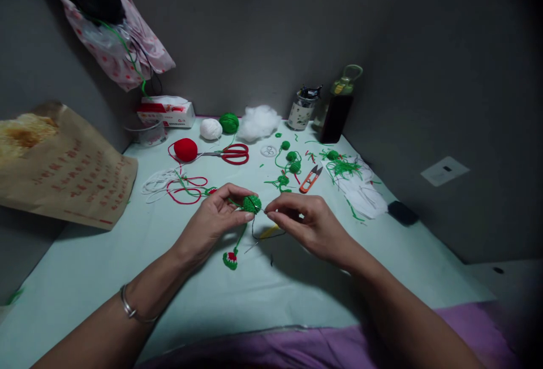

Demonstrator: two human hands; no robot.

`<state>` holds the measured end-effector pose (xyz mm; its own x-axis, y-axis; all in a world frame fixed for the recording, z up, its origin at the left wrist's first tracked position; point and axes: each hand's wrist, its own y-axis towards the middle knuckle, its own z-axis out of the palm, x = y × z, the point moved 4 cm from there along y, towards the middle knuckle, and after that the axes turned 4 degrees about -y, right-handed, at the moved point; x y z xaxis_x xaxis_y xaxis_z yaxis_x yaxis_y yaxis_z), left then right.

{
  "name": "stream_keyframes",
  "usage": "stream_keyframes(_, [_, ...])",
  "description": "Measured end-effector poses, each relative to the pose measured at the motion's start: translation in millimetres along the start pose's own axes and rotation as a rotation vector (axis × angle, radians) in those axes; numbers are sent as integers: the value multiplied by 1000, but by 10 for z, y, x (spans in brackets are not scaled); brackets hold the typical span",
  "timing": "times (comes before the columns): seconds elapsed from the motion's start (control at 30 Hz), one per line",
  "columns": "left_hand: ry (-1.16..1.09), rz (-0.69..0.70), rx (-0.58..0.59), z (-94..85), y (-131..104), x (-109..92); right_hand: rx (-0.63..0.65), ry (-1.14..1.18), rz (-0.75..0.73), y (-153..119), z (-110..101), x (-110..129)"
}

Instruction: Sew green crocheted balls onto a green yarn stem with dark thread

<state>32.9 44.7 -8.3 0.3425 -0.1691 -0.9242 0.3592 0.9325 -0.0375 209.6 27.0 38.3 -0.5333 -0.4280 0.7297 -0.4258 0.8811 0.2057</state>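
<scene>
My left hand (216, 213) pinches a small green crocheted piece (251, 204) between thumb and fingers, above the table. My right hand (307, 222) is closed at its right side, thumb and forefinger pinching a thin needle (263, 210) at the green piece. A dark thread (254, 232) droops below the piece and curves toward my right hand. From the left hand a green strand runs down to a red and green crocheted watermelon slice (230, 259). A slim metal pin-like thing (251, 248) and a yellow tool (269, 232) lie beneath the hands.
Behind are red yarn (185, 150), red-handled scissors (235, 154), white yarn (211, 129), green yarn (229, 123) and stuffing (259, 123). Orange thread snips (311, 179), green crocheted balls (294, 166) and scraps lie right, before a bottle (338, 111). A paper bag (80, 171) stands left.
</scene>
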Motion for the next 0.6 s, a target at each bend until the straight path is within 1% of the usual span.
stream_keyframes(0.13, [-31,-12,1,5,-1,-5,3,79,13,19,29,-22])
stream_keyframes(0.23, [-72,-49,11,17,-7,-8,-3,146,9,48,37,-37])
stream_keyframes(0.37, [-104,-77,1,26,-20,-12,21,277,-4,90,61,-69])
stream_keyframes(0.5, [-51,-25,-33,12,-22,2,4,380,97,111,124,-148])
stream_keyframes(0.6, [-20,7,-42,2,-17,37,-3,354,140,108,178,-178])
